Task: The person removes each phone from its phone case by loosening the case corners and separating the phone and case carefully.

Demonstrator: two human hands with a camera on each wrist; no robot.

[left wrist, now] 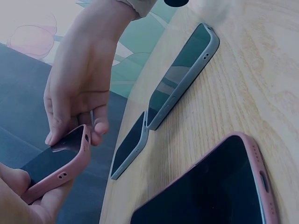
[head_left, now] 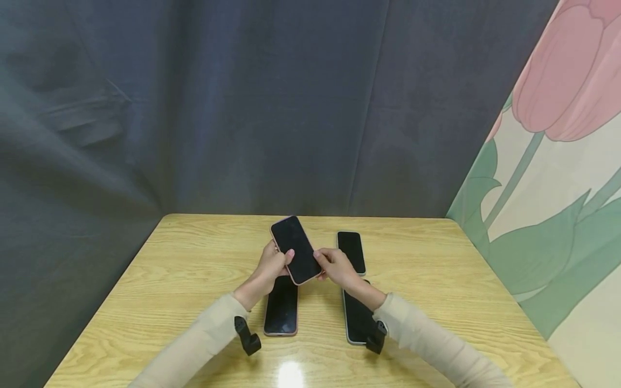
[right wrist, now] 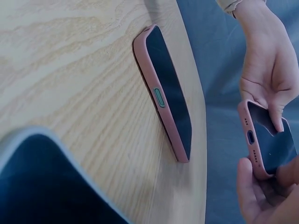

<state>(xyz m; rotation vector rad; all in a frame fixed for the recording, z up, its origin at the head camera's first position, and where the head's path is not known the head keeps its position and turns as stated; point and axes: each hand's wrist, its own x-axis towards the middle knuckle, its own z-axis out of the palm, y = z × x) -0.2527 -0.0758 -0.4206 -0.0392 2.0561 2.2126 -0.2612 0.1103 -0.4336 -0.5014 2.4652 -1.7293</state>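
Note:
Both hands hold a smartphone in a pink case (head_left: 298,253), its dark screen facing up, raised above the table and tilted. My left hand (head_left: 270,265) grips its left side, with the thumb over the screen. At the lower right corner, my right hand (head_left: 340,268) pinches the case between thumb and fingers. The right wrist view shows the charging-port end of the pink-cased phone (right wrist: 254,140) close to the right fingers. Below the left hand, a second pink-cased phone (head_left: 281,310) lies screen up on the table.
Two phones in pale grey-blue cases lie on the right: a far phone (head_left: 351,250) and a near phone (head_left: 356,318) partly covered by the right forearm. They rest on a wooden table (head_left: 194,253). Behind it hangs a dark curtain (head_left: 271,108); a tulip-painted wall (head_left: 558,215) stands right.

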